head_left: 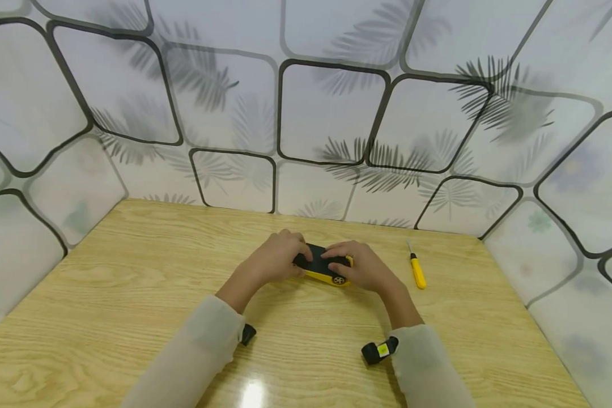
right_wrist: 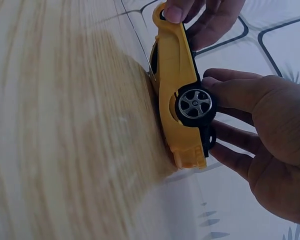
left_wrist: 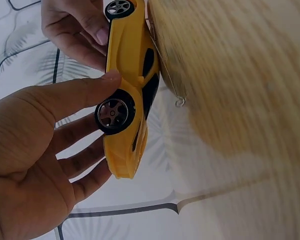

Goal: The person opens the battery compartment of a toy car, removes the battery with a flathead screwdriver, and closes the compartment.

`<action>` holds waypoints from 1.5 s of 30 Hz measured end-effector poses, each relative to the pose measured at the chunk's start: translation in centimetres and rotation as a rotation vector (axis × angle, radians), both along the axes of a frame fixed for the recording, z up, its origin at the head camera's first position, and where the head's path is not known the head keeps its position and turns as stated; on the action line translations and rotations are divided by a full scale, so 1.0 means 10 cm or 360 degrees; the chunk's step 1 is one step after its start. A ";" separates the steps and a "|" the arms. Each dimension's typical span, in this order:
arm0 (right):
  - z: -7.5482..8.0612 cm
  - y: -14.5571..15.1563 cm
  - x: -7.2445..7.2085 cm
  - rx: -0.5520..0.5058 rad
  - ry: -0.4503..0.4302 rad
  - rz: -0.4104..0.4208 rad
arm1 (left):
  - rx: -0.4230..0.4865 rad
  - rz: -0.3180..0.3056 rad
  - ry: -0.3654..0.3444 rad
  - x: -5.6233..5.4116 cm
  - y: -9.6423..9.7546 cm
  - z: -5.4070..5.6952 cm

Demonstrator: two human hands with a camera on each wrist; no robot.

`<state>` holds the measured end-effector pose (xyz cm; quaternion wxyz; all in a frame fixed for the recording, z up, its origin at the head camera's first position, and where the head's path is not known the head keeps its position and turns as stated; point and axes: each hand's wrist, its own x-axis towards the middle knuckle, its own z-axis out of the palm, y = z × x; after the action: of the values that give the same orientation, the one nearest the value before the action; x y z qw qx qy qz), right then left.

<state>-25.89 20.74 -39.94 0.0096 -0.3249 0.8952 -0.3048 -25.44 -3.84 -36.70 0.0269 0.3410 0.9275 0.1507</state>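
A yellow toy car [head_left: 326,276] lies upside down on the table, its black underside [head_left: 318,259] facing up. My left hand [head_left: 280,255] grips one end, its thumb beside a wheel [left_wrist: 113,113] in the left wrist view. At the other end my right hand [head_left: 362,265] holds the car, with fingertips over the underside and near a wheel [right_wrist: 195,103] in the right wrist view. A thin wire with a curled tip [left_wrist: 180,102] shows beside the car's roof in the left wrist view. The fingers' far sides are partly hidden by the car.
A screwdriver with a yellow handle [head_left: 418,273] lies to the right of my right hand, its thin shaft pointing toward the back wall. Patterned wall panels [head_left: 331,113] enclose the wooden table [head_left: 132,272] at the back and sides.
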 end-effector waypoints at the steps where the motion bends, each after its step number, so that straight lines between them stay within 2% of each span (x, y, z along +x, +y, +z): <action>1: 0.00 0.00 0.00 0.0011 0.0000 0.0004 | -0.0002 0.0004 -0.0002 0.00 0.00 0.00; 14: 0.09 -0.05 0.05 0.0114 0.0053 0.0032 | 0.0068 -0.0010 0.0083 -0.04 -0.03 -0.05; 20: 0.13 -0.07 0.07 0.0118 0.0007 0.0031 | 0.0109 -0.0028 0.0100 -0.06 -0.03 -0.07; 27: 0.14 -0.07 0.08 0.0109 -0.0087 -0.0058 | 0.0107 -0.0047 0.0095 -0.04 -0.03 -0.04; 35: 0.11 -0.07 0.08 0.0089 -0.0066 -0.0106 | 0.0069 -0.0089 0.0098 -0.01 0.00 0.00; 45: 0.10 -0.07 0.06 0.0133 -0.0176 -0.0134 | 0.0091 -0.0131 0.0104 -0.03 0.02 -0.06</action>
<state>-25.25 20.07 -38.99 0.0598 -0.2689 0.9181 -0.2850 -25.79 -3.68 -37.26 -0.0068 0.3842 0.9084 0.1647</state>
